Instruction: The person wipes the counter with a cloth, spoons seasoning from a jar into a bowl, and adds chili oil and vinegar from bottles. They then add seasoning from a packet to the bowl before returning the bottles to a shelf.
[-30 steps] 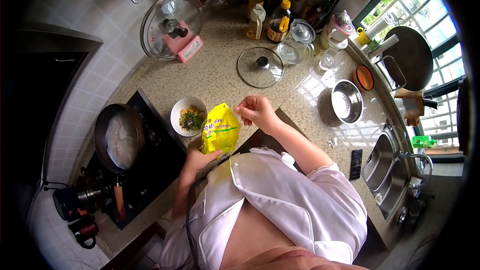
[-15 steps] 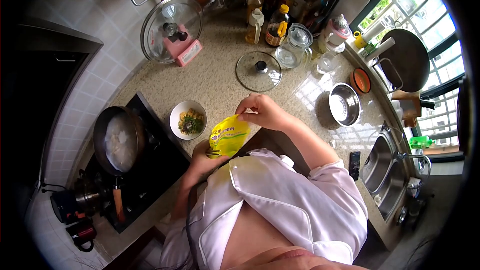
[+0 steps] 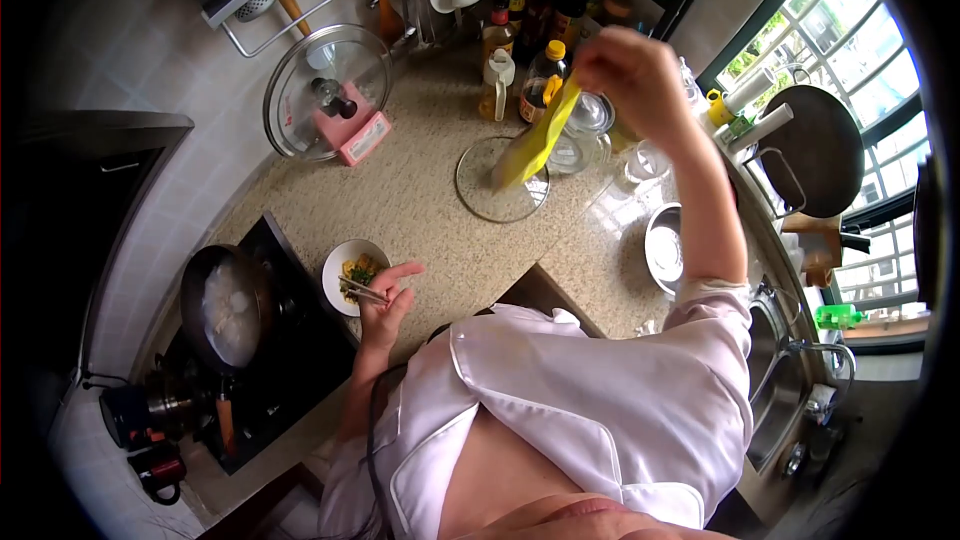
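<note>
High over the back of the counter, my right hand (image 3: 632, 70) grips the top of a yellow seasoning packet (image 3: 541, 140), which hangs down blurred in front of the glass jug. My left hand (image 3: 385, 308) is by the near right rim of a white bowl (image 3: 330, 280), holding a pair of chopsticks (image 3: 364, 290) with the thumb and index finger stretched out. The chopsticks point over the bowl. Inside it lie chopped greens and a yellowish seasoning (image 3: 357, 270).
A wok (image 3: 226, 306) with pale contents sits on the black stove at the left. A glass lid (image 3: 480, 195) lies on the counter. Bottles (image 3: 546, 75) and a glass jug (image 3: 575, 152) stand at the back. At right are a steel bowl (image 3: 662, 245) and a sink (image 3: 765, 380).
My right hand has lifted the packet away from my left hand, up and to the right. The left hand has moved left to the bowl, its chopsticks now over it. The view has shifted slightly.
</note>
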Available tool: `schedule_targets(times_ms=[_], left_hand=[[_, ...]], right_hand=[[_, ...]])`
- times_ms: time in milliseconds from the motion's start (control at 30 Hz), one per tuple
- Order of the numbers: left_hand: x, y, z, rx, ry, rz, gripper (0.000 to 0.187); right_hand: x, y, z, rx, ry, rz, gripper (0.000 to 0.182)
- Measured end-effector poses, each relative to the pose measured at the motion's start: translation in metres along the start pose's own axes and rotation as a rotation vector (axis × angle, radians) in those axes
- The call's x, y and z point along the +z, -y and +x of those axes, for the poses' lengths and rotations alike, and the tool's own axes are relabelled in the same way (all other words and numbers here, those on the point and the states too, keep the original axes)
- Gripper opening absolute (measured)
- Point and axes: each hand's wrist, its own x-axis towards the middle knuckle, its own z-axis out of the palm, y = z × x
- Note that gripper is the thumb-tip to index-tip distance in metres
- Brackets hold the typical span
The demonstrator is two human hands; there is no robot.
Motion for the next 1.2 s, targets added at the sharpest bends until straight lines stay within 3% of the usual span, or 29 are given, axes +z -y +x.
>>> schedule_targets(times_ms=[33,167,400,767,1000,1200], left_hand=[[0.004,0.007,0.004,0.031,-0.013,0.004,0.035],[0.020,0.018,0.016,-0.072,-0.047,-0.022,0.029],[0.047,0.008,0.040,-0.200,-0.113,0.018,0.029],[0.071,0.001,0.064,-0.419,-0.090,0.058,0.025],[0.073,0.007,0.071,-0.458,-0.071,0.018,0.021],[0.073,0.007,0.069,-0.473,-0.073,0.020,0.015]], right_hand=[[-0.019,-0.010,0.014,-0.002,-0.036,-0.088,0.007],[-0.079,-0.068,0.065,0.073,-0.154,-0.210,0.010],[-0.120,-0.170,0.109,0.105,-0.274,-0.377,0.011],[-0.100,-0.319,0.094,0.294,-0.096,-0.146,0.011],[-0.077,-0.339,0.072,0.331,0.074,-0.093,0.005],[-0.063,-0.384,0.061,0.297,0.263,-0.437,0.007]])
